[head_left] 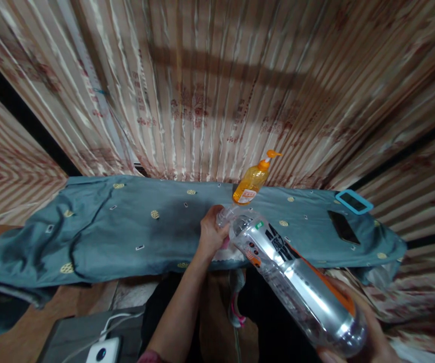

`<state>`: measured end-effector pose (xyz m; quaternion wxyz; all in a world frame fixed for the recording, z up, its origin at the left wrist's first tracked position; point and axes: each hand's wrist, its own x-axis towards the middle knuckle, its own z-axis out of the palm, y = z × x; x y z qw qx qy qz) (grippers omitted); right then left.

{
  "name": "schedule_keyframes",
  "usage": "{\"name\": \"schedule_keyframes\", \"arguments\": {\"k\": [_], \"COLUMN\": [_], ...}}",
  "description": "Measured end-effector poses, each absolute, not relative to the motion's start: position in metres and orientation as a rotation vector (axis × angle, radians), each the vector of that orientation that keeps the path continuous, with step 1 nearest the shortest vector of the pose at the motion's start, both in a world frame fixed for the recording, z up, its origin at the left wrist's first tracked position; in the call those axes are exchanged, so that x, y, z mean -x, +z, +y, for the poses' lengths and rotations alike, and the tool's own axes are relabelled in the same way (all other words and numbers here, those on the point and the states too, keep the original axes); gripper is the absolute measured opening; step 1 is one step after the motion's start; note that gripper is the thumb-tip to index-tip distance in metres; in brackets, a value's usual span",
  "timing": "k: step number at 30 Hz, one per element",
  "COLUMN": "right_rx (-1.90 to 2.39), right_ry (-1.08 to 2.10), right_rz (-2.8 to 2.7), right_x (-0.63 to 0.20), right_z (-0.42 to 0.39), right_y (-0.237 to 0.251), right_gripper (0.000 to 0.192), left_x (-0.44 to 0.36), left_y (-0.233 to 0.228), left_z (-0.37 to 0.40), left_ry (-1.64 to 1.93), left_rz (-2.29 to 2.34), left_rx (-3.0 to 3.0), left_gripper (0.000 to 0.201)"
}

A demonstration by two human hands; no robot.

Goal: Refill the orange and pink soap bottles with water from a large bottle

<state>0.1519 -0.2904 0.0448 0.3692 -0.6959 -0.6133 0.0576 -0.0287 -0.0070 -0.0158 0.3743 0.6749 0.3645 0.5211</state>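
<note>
The left hand [211, 233] closes around the neck of the big clear bottle [296, 282], tilted over the table [100, 237]; the right hand [364, 335] cups its base. Steadying that base firmly would help the twisting.

Count: two hands, left hand [211, 233] at frame centre and right hand [368, 335] at lower right; two bottles, one large clear plastic bottle [296, 282] running centre to lower right and one orange pump bottle [252, 181] just above centre. Two flat devices at right: one dark phone [343, 227], one blue-framed device [354, 201]. One blue-grey cloth [126, 227] across the middle, one white charger [104, 351] at the bottom left.
</note>
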Motion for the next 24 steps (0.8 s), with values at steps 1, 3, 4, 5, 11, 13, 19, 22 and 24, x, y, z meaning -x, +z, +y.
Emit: {"name": "schedule_keyframes", "arguments": {"k": [1, 3, 4, 5, 11, 13, 19, 22, 24], "right_rx": [1.796, 1.807, 1.812, 1.812, 1.813, 1.812, 1.798, 1.797, 1.791], "right_ry": [0.131, 0.116, 0.109, 0.103, 0.238, 0.275, 0.291, 0.275, 0.261], "right_rz": [-1.581, -1.602, -1.606, -1.606, -1.199, -1.052, -1.014, -1.019, -1.013], "right_x": [-0.153, -0.154, -0.153, -0.151, -0.124, -0.115, -0.111, -0.11, -0.108], "right_z": [-0.291, -0.291, -0.29, -0.29, -0.287, -0.285, -0.282, -0.281, -0.28], "right_y": [0.045, 0.046, 0.046, 0.047, 0.05, 0.05, 0.052, 0.053, 0.054], "right_gripper": [0.079, 0.078, 0.077, 0.077, 0.073, 0.075, 0.071, 0.071, 0.071], "left_x": [0.028, 0.028, 0.028, 0.028, 0.026, 0.026, 0.025, 0.026, 0.026], "left_y": [-0.016, -0.016, -0.016, -0.016, -0.016, -0.016, -0.02, -0.02, -0.02], "left_z": [-0.007, -0.007, -0.007, -0.007, -0.007, -0.006, -0.004, -0.004, -0.004], "left_ry": [1.337, 1.34, 1.34, 1.34, 1.36, 1.362, 1.349, 1.349, 1.346], "left_rz": [0.934, 0.932, 0.934, 0.937, 0.923, 0.934, 0.938, 0.932, 0.929], "left_rx": [-1.729, -1.732, -1.733, -1.736, -1.743, -1.745, -1.764, -1.773, -1.784], "left_gripper": [0.037, 0.038, 0.038, 0.038, 0.036, 0.034, 0.035, 0.035, 0.034]}}
